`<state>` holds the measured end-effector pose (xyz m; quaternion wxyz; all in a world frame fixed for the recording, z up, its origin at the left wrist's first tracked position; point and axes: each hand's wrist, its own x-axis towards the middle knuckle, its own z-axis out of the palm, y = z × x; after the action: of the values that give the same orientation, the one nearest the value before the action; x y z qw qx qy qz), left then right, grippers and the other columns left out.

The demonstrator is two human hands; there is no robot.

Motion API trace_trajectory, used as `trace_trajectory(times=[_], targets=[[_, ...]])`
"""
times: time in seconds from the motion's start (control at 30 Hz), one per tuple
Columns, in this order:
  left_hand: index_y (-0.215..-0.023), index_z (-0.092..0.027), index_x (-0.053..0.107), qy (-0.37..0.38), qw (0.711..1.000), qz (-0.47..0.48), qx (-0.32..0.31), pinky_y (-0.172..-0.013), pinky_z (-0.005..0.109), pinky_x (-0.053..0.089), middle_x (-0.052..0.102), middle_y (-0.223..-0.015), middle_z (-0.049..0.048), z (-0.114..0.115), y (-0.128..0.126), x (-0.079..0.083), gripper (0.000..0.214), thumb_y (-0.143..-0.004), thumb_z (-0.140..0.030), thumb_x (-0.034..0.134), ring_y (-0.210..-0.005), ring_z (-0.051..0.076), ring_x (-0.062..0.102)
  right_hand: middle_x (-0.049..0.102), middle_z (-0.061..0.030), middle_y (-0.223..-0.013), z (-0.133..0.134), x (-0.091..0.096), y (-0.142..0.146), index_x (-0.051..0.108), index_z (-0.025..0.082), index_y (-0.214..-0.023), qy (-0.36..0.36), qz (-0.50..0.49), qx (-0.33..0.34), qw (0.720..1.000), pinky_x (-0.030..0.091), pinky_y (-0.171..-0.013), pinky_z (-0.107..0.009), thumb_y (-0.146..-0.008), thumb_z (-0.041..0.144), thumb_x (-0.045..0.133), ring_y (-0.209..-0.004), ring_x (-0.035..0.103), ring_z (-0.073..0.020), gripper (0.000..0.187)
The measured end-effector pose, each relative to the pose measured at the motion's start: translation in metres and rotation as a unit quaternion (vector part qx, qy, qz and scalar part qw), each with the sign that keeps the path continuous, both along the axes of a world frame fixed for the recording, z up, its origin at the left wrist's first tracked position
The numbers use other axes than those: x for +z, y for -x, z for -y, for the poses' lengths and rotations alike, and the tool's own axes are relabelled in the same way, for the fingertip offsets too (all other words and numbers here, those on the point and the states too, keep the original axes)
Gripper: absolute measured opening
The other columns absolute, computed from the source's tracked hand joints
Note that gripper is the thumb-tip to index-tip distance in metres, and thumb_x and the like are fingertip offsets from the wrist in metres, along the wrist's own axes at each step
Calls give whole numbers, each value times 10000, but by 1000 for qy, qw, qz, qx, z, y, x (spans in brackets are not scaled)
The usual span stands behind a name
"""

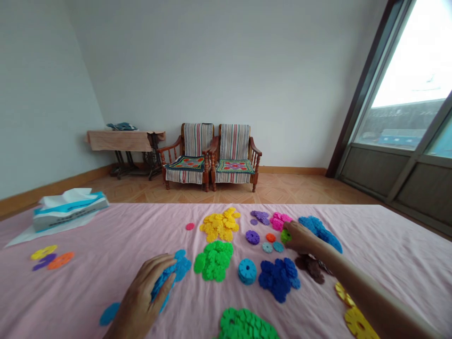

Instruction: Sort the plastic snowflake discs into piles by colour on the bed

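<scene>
On the pink cloth [106, 245] lie piles of flat plastic snowflake discs sorted by colour. My left hand [144, 292] rests with fingers curled over a light-blue pile [178, 268]. My right hand [300, 237] reaches forward, its fingers closed around a green disc [285, 235] next to the pink pile [278, 220]. Around them lie a yellow pile [221, 225], a green pile [213, 260], a dark-blue pile [278, 278], a blue pile [323, 230], brown discs [312, 266] under my forearm, and a light-blue stack [247, 271].
A tissue pack [68, 209] lies at the far left, with yellow, purple and orange discs [51, 258] near it. More green discs [247, 325] sit at the near edge, yellow ones [356, 315] at the right. Two wooden armchairs [210, 157] and a side table [125, 141] stand by the far wall.
</scene>
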<state>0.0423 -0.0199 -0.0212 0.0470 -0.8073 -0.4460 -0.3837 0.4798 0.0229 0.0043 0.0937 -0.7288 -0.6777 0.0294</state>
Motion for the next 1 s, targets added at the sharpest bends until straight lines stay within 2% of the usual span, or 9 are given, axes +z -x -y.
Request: trace_trajectory(times=[0.17, 0.23, 0.3, 0.4, 0.5, 0.63, 0.73, 0.87, 1.0], targets=[[-1070, -243, 626, -2, 1000, 1, -4, -898, 333, 535, 662, -1094, 49, 1, 0, 1, 256, -875, -373, 522, -1024, 211, 620, 619, -51, -1073, 0, 3, 4, 605, 156, -1027, 67, 33, 36, 997, 482, -848, -396, -891, 338, 566, -961, 595, -185, 231], [-1064, -245, 629, -6, 1000, 1, -4, -891, 331, 539, 667, -1084, 47, 1, -1, 2, 252, -873, -373, 524, -1012, 209, 627, 627, -66, -1065, 2, 9, 8, 608, 147, -1031, 76, 31, 38, 996, 467, -860, -403, -848, 302, 616, -974, 590, -201, 240], [-1063, -247, 629, -8, 1000, 1, -4, -890, 329, 539, 668, -1080, 46, 1, -2, 4, 251, -871, -372, 527, -1009, 207, 628, 623, -113, -1100, 6, 18, 14, 605, 133, -1081, 74, 22, 38, 996, 435, -885, -413, -755, 235, 680, -1036, 568, -252, 350], [-1063, -244, 630, -6, 1000, 1, -5, -890, 331, 537, 671, -1079, 49, 0, -2, 4, 257, -872, -378, 521, -1013, 211, 626, 574, -163, -1213, 19, 32, 35, 566, 128, -1193, 56, -5, 63, 996, 378, -939, -402, -712, 213, 660, -1153, 500, -302, 497], [-1067, -237, 625, -6, 1000, -2, -5, -894, 337, 534, 665, -1085, 58, -1, -1, 2, 261, -874, -377, 520, -1017, 215, 622, 587, -116, -1201, 40, 41, 67, 577, 172, -1180, 45, -41, 123, 991, 369, -942, -341, -779, 255, 573, -1116, 527, -242, 410], [-1073, -239, 619, -6, 1000, -10, -4, -893, 338, 534, 657, -1095, 59, -1, 1, 1, 261, -875, -376, 522, -1016, 211, 621, 599, -103, -1158, 67, 35, 110, 583, 199, -1163, 54, -72, 184, 979, 370, -936, -357, -737, 292, 616, -1100, 521, -257, 437], [-1070, -243, 623, -11, 1000, -10, -3, -889, 337, 537, 661, -1087, 55, -1, 0, 2, 268, -871, -393, 523, -1008, 212, 626, 593, -118, -1119, 75, 25, 129, 583, 180, -1134, 55, -79, 209, 973, 372, -921, -384, -711, 303, 643, -1071, 512, -282, 445], [-1054, -248, 632, -20, 1000, -5, -4, -883, 326, 541, 671, -1069, 46, -2, 0, 3, 273, -870, -414, 518, -994, 210, 636, 600, -105, -1057, 70, 18, 134, 605, 165, -1003, 48, -74, 210, 974, 379, -887, -328, -729, 213, 606, -1008, 531, -240, 279], [-1050, -250, 636, -17, 1000, -9, -3, -887, 326, 540, 671, -1077, 45, -4, 1, 2, 273, -865, -418, 524, -996, 211, 638, 607, -111, -1047, 56, 20, 132, 607, 150, -999, 50, -67, 206, 975, 382, -865, -316, -724, 190, 596, -1011, 532, -239, 277]])
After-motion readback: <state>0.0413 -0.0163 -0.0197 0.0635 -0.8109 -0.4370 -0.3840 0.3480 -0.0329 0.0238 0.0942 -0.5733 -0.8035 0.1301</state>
